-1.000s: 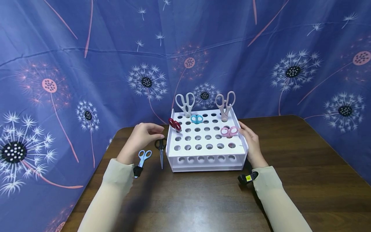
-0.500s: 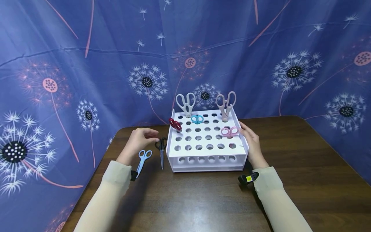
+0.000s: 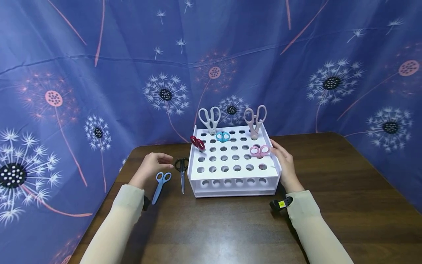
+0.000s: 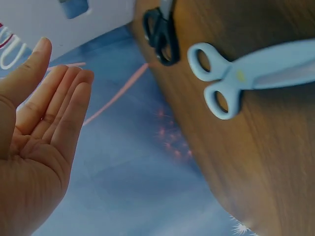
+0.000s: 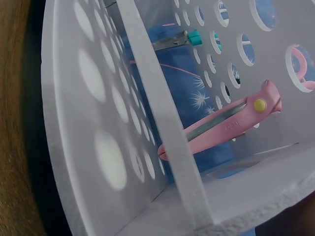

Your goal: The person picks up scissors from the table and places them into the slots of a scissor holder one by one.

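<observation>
My left hand (image 3: 152, 167) hovers above the table with nothing held, its fingers loosely extended and thumb apart, also plain in the left wrist view. Right of it lie light blue scissors (image 3: 159, 187) and black-handled scissors (image 3: 182, 172). My right hand (image 3: 285, 164) rests against the right side of a white holed rack (image 3: 230, 173), fingers along its wall. Pink scissors (image 3: 259, 151) stand in the rack near that hand; their pink blade cover (image 5: 226, 125) shows inside. Also in the rack are dark red scissors (image 3: 197, 143), teal scissors (image 3: 222, 136), whitish scissors (image 3: 210, 119) and beige-pink scissors (image 3: 255, 121).
The brown wooden table (image 3: 224, 231) carries everything. Behind it hangs a blue dandelion-print cloth (image 3: 132, 73). A black wrist-camera mount (image 3: 281, 204) sits at my right cuff, low over the table.
My left hand has drawn back left and slightly toward me, away from the black scissors, uncovering the light blue scissors. The right hand stays at the rack.
</observation>
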The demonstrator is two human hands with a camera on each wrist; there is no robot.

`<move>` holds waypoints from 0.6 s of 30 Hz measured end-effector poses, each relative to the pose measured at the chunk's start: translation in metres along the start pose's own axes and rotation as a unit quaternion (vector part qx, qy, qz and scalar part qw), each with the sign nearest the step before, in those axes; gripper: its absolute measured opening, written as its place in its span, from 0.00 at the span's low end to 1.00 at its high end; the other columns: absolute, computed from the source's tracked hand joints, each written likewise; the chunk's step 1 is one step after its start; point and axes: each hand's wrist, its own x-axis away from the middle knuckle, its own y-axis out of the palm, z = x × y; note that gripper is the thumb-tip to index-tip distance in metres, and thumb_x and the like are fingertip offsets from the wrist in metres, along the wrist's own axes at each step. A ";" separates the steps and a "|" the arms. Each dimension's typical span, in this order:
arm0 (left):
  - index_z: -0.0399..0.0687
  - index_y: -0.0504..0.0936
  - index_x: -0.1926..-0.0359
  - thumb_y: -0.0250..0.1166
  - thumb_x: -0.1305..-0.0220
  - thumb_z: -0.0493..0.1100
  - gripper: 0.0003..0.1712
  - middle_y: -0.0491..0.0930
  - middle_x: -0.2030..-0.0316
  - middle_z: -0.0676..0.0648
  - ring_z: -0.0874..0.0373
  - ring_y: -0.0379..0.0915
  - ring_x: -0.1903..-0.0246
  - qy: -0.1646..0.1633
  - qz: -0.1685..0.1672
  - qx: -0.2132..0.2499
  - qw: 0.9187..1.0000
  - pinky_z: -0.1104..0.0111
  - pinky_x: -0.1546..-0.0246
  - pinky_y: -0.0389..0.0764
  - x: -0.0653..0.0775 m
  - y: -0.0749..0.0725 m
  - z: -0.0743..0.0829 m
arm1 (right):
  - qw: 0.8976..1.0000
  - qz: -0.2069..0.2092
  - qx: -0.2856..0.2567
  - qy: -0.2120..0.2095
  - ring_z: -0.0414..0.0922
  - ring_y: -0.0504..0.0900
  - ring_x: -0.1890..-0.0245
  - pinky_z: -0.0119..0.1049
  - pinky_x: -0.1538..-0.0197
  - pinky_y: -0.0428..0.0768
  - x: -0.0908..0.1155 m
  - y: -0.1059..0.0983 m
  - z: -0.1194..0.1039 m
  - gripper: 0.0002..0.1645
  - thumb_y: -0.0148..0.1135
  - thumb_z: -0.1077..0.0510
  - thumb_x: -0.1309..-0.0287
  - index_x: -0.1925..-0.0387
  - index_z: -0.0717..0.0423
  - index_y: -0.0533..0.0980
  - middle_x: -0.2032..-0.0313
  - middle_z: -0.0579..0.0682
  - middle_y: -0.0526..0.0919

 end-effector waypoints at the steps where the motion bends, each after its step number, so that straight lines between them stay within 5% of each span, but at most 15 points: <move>1: 0.40 0.84 0.50 0.71 0.43 0.42 0.20 0.86 0.57 0.41 0.50 0.83 0.57 -0.003 -0.001 -0.002 1.000 0.58 0.56 0.82 -0.001 0.001 -0.002 | 1.000 -0.001 0.002 -0.001 0.34 0.72 0.44 0.17 0.51 0.74 0.000 0.000 0.000 0.30 0.48 0.49 0.30 0.29 0.49 0.64 0.29 0.53 0.63; 18: 0.36 0.79 0.44 0.70 0.42 0.37 0.24 0.81 0.49 0.35 0.46 0.80 0.52 -0.044 -0.045 -0.012 0.998 0.58 0.55 0.81 -0.007 0.010 -0.029 | 1.000 -0.002 -0.007 -0.014 0.33 0.72 0.45 0.18 0.50 0.74 0.002 -0.001 0.000 0.29 0.48 0.50 0.30 0.30 0.51 0.64 0.30 0.55 0.64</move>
